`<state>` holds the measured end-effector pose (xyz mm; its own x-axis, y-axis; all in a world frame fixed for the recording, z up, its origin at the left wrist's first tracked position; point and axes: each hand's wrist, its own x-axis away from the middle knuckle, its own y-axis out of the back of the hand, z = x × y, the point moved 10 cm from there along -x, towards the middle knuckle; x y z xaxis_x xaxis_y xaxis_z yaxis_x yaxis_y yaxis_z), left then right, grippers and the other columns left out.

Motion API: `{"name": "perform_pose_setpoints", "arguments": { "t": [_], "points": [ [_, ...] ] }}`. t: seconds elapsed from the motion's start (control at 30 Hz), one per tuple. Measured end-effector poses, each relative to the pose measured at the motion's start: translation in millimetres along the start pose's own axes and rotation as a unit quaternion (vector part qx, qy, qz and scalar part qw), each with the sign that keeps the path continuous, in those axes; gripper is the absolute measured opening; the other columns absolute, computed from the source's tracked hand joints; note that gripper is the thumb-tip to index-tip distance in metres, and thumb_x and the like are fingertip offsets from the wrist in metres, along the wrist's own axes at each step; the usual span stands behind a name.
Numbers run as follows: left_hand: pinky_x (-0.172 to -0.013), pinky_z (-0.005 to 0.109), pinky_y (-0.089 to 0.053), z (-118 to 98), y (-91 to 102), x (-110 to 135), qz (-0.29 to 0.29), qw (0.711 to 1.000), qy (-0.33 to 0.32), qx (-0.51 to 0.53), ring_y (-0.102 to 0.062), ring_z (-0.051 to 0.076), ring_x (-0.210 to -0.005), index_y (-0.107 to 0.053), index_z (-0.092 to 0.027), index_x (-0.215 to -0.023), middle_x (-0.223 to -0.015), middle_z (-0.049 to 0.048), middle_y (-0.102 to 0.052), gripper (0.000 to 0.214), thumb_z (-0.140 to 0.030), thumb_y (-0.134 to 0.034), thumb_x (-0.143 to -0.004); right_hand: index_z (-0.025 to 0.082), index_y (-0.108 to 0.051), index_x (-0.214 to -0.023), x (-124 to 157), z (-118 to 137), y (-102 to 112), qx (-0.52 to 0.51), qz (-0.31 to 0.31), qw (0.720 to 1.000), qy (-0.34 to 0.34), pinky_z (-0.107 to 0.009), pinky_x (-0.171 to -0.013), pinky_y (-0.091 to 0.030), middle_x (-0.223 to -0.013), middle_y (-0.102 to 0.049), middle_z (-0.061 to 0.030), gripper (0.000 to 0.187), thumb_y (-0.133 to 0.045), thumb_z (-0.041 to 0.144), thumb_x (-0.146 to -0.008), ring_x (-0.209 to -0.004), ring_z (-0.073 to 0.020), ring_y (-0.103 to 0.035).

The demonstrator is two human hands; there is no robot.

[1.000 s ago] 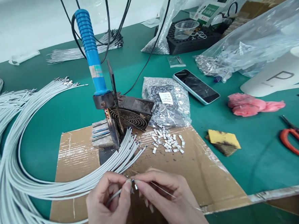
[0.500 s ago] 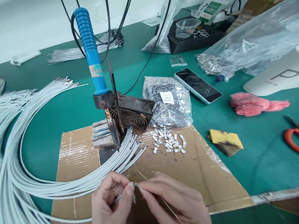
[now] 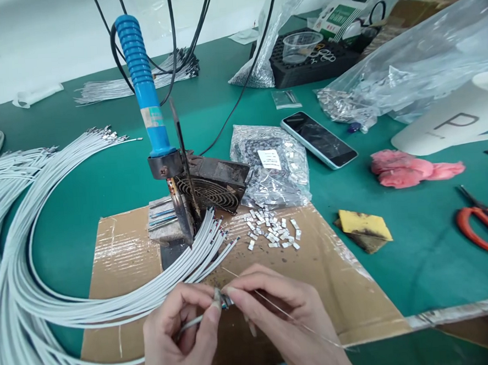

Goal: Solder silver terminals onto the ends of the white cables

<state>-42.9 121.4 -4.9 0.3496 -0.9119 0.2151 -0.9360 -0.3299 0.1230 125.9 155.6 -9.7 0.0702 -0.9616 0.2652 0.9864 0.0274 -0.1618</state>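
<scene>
"One pale cable [image 3: 190, 324] up front: how is it held?"

"The left hand [image 3: 177, 338] pinches it near its end, over the cardboard [image 3: 312, 280]. The right hand [image 3: 287, 315] pinches a small metal piece [image 3: 227, 301] against that end, a thin wire [image 3: 276, 306] slanting across its fingers."

"Any change from half a second ago?"

"Then just a bluish speck showed between the fingertips; now the metal piece peeks out"
</scene>
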Motion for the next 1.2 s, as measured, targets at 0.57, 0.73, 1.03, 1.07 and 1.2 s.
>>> {"name": "perform_pose_setpoints", "arguments": {
  "t": [0.57, 0.73, 1.03, 1.07, 1.2],
  "points": [
    [-0.051, 0.014, -0.048, -4, -2.2, -2, 0.01, 1.0, 0.0, -0.019, -0.066, 0.013, -0.06, -0.071, -0.02, -0.062, -0.073, 0.0028, -0.074, 0.014, -0.022, -0.078, -0.075, 0.024, -0.085, -0.078, -1, -2, -2, 0.014, 0.015, 0.999, 0.037, -0.021, -0.057, -0.047, -0.07, -0.066, -0.001, 0.01, -0.078, 0.024, -0.084, -0.062, -0.0127, -0.057],
    [-0.052, 0.014, -0.048, -4, -1.6, -3, 0.003, 1.0, 0.002, -0.022, -0.067, 0.014, -0.062, -0.071, -0.02, -0.062, -0.072, 0.0033, -0.074, 0.013, -0.021, -0.079, -0.072, 0.024, -0.086, -0.082, -2, 1, -4, 0.047, 0.034, 0.997, 0.051, -0.021, -0.056, -0.049, -0.07, -0.067, -0.0016, 0.011, -0.076, 0.026, -0.087, -0.061, -0.0135, -0.059],
    [-0.062, 0.017, -0.053, -1, -0.2, -5, -0.011, 1.0, 0.012, -0.016, -0.069, 0.016, -0.068, -0.071, -0.021, -0.061, -0.073, 0.0037, -0.075, 0.013, -0.021, -0.077, -0.073, 0.028, -0.084, -0.09, 1, 9, -4, 0.093, 0.026, 0.99, 0.1, -0.02, -0.063, -0.053, -0.08, -0.07, -0.0006, 0.015, -0.069, 0.023, -0.093, -0.068, -0.0142, -0.066],
    [-0.064, 0.017, -0.054, -1, 0.2, -6, -0.012, 1.0, 0.007, -0.019, -0.069, 0.017, -0.07, -0.071, -0.021, -0.061, -0.072, 0.004, -0.075, 0.013, -0.02, -0.077, -0.072, 0.028, -0.083, -0.095, 2, 11, -3, 0.11, 0.023, 0.987, 0.115, -0.021, -0.065, -0.054, -0.082, -0.07, -0.0011, 0.018, -0.065, 0.024, -0.096, -0.069, -0.0145, -0.066],
    [-0.051, 0.016, -0.049, 0, 1.9, -11, -0.021, 0.999, 0.012, -0.029, -0.068, 0.017, -0.068, -0.071, -0.02, -0.06, -0.073, 0.0051, -0.074, 0.012, -0.019, -0.078, -0.07, 0.029, -0.07, -0.122, 4, 11, 6, 0.203, -0.007, 0.969, 0.141, -0.022, -0.068, -0.054, -0.083, -0.068, 0.0, 0.031, -0.043, 0.028, -0.107, -0.062, -0.0133, -0.063]
  ]
}}
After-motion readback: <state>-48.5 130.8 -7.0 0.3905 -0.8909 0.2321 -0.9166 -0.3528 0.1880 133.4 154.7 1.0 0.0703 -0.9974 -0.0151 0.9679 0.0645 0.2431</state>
